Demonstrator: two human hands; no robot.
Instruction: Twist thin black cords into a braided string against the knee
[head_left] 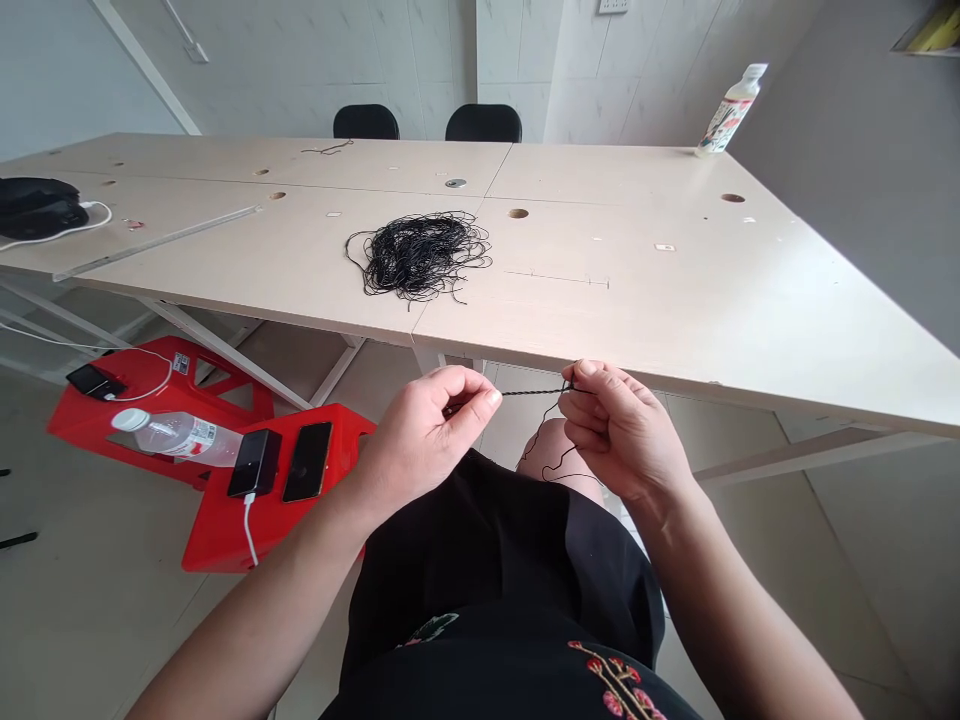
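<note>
A black cord (534,392), which looks twisted or braided, runs taut between my two hands just before the table's front edge. My left hand (435,425) pinches one end between thumb and forefinger. The other end is gripped by my right hand (619,425), its fingers curled and thumb pressed down. Loose thin strands (551,468) trail below my right hand over my knee. On the table beyond lies a tangled heap of black cord (424,255), apart from both hands.
The pale table (675,320) spans the front. Left of me, red stools (206,535) carry a plastic bottle (176,437), a phone (307,462) and a black power bank (255,462) with a white cable. Another bottle (731,112) stands at the far right; black chairs (484,122) are behind.
</note>
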